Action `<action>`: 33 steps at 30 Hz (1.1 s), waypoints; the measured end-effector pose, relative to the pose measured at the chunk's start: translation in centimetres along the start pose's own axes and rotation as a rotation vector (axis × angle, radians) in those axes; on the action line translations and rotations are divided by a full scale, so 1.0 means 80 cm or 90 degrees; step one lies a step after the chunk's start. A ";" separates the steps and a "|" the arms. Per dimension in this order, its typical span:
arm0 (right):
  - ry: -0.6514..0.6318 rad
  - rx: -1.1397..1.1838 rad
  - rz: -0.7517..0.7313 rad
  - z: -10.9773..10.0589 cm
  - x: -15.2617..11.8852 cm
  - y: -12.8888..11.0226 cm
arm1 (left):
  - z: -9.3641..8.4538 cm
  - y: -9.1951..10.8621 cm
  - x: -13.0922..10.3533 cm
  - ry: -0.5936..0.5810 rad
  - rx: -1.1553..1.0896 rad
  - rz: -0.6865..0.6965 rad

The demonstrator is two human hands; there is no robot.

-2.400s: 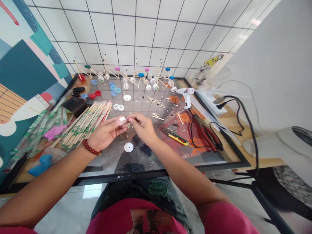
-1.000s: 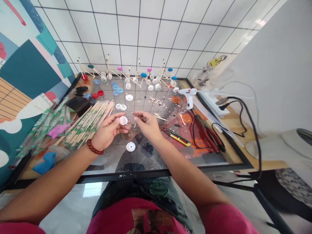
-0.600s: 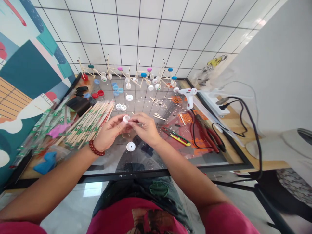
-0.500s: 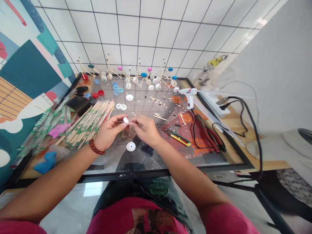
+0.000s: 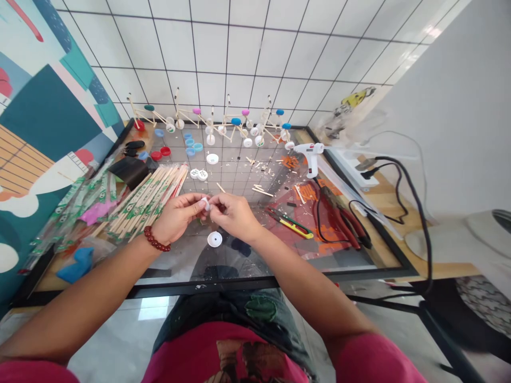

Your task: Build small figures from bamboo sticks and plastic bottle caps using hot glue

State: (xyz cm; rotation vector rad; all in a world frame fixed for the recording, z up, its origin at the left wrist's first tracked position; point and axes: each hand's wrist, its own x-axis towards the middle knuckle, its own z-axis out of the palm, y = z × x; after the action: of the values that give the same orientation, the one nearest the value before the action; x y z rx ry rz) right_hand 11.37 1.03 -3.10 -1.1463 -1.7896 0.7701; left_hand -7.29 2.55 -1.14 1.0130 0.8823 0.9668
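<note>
A small white piece (image 5: 205,204), cap-like but partly covered by fingers, is pinched in front of me above the glass tabletop. My left hand (image 5: 181,215) closes thumb and forefinger on its left side. From the right, my right hand (image 5: 231,215) has its fingertips pressed together against the same piece. Just below the hands a white round cap (image 5: 214,239) lies on the glass. Two white caps (image 5: 198,174) and a single white cap (image 5: 212,159) sit beyond them, with a short stick (image 5: 221,188) nearer the fingers.
Paper-wrapped chopsticks (image 5: 149,199) are heaped at left. Stick models with cap wheels (image 5: 247,142) line the back. At right lie a white glue gun (image 5: 310,157), a yellow cutter (image 5: 295,229), red-handled pliers (image 5: 345,223) and a power strip (image 5: 355,170). Blue caps (image 5: 194,146) stand back left.
Both hands have dipped slightly, and the white piece has tilted between the fingers. My right fingers have curled closer around it. Things on the table stay where they were.
</note>
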 end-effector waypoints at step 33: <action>-0.015 -0.052 0.011 -0.030 0.013 0.025 | -0.006 0.026 0.010 0.140 -0.184 -0.011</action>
State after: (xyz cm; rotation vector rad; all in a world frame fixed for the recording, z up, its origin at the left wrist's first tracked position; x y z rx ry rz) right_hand 14.09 2.86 -3.36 -1.2121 -1.8477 0.7287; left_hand -7.96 3.92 0.61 0.6612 0.8993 1.1690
